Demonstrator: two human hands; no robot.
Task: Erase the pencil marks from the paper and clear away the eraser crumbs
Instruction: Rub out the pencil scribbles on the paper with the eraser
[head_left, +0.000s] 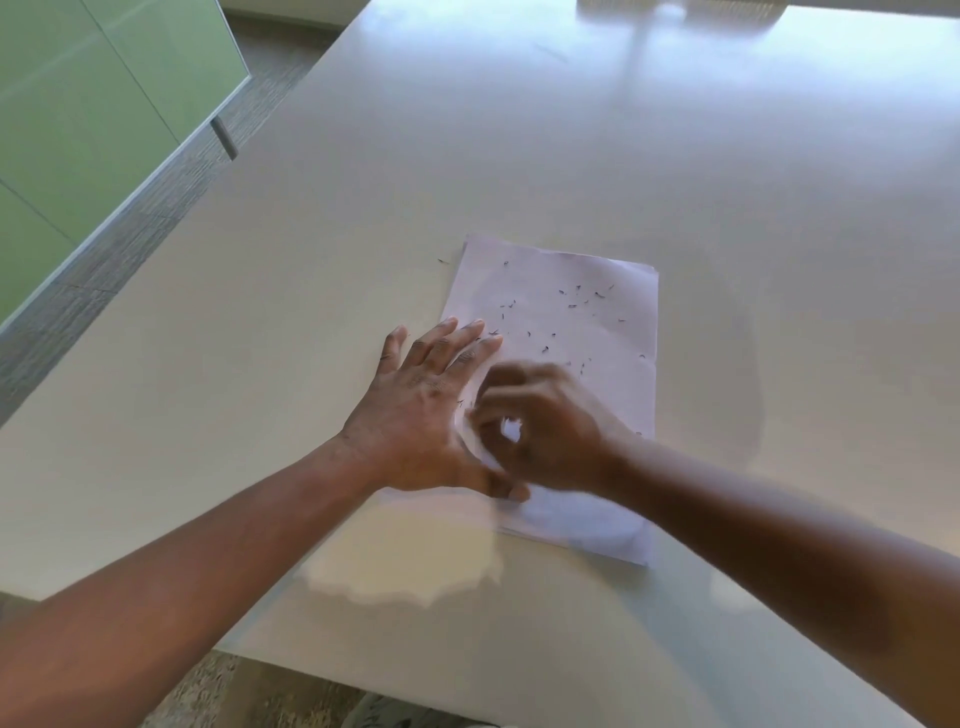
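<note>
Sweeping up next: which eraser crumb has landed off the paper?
The lone crumb on the table, just beyond the paper's far left corner.

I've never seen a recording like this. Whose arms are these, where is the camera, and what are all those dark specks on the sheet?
There is no machine here: these are a person's two bare arms, filmed by a camera worn on their head, looking forward and down. A white sheet of paper lies on a pale table. The left hand rests flat with straight fingers on the sheet's left edge, steadying it. The right hand is blurred with motion; its curled fingers seem to keep a grip on a small white thing, probably an eraser. The dark specks are eraser crumbs, scattered over the paper.
</note>
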